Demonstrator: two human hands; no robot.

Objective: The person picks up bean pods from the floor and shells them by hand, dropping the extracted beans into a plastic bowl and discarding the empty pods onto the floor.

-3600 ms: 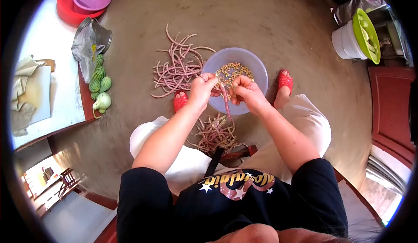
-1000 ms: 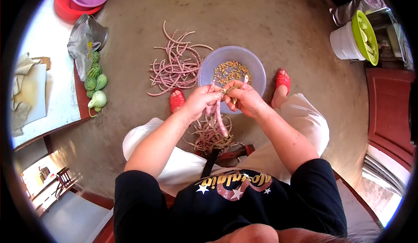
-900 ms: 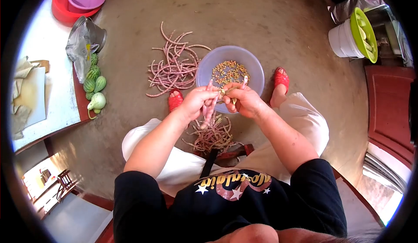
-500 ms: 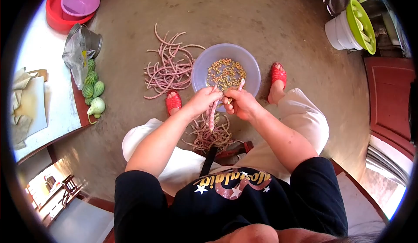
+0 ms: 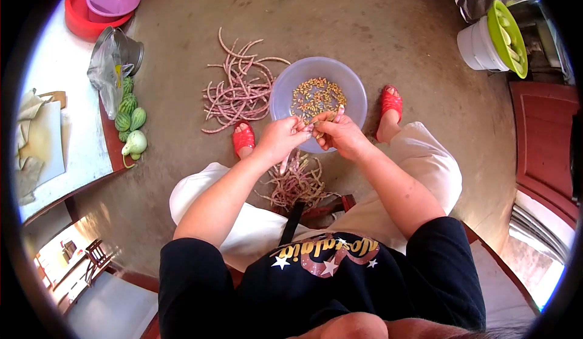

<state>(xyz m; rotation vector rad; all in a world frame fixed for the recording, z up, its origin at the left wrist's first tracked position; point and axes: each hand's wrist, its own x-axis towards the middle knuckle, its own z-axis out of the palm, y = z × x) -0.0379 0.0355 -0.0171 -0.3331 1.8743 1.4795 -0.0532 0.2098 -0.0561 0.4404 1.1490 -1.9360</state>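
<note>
My left hand [image 5: 283, 138] is closed on a pinkish bean pod [image 5: 284, 164], whose end hangs below my fingers. Close beside it, my right hand [image 5: 341, 135] pinches a pod piece [image 5: 339, 113] that points up past the fingers. Both hands meet over the near edge of a pale purple basin [image 5: 358, 90]. Shelled beans [image 5: 318, 95] lie scattered on its bottom. Left of the basin, long pink pods [image 5: 242, 90] are heaped on the floor. Nearer to me is a pile of opened pods [image 5: 296, 184]. My fingertips hide the exact spot where the hands meet.
At the left, a white table [image 5: 85, 138] bears green striped gourds [image 5: 127, 104], a metal pot [image 5: 130, 52] and a red basin [image 5: 79, 17] holding a purple one. At the right stands a white bucket [image 5: 477, 47] under a green basin [image 5: 509, 41]. Red sandals [image 5: 391, 103] are beside the purple basin.
Both hands stay together over the basin, with small shifts of the fingers. The pod hanging from my left hand shows less than before. The whole view has shifted slightly.
</note>
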